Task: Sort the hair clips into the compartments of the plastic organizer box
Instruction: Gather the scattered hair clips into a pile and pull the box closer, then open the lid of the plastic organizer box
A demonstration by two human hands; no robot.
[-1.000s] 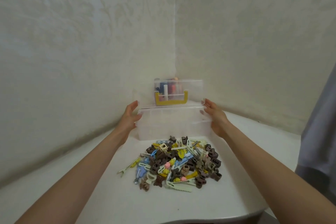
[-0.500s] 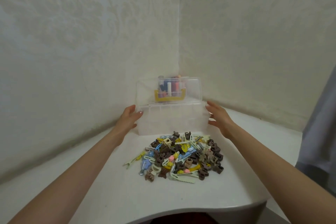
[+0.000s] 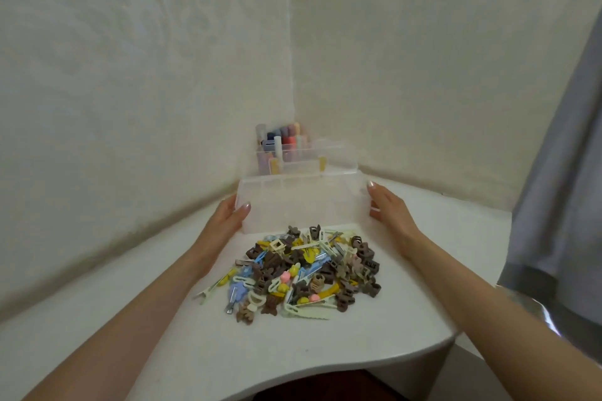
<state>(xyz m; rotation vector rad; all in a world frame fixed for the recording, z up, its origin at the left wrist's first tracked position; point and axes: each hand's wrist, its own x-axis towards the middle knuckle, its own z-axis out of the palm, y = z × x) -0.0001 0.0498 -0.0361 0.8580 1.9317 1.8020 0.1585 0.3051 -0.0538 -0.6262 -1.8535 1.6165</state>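
The clear plastic organizer box (image 3: 303,208) stands on the white table, just behind the pile. Its lid (image 3: 332,156) leans open toward the wall, with yellow latches showing through it. Along the box's top edge I can make out compartment dividers. My left hand (image 3: 229,216) grips the box's left end, thumb on the front wall. My right hand (image 3: 386,205) presses flat against the right end. A heap of hair clips (image 3: 303,270), brown, cream, yellow, blue and pink, lies in front of the box between my forearms.
A clear holder with coloured sticks (image 3: 283,138) sits in the wall corner behind the lid. Grey fabric (image 3: 553,189) hangs at the right. The table's curved front edge (image 3: 358,368) runs close below the pile.
The lid has swung further back and now leans open. Both hands have slid from the box's upper corners down onto its ends.
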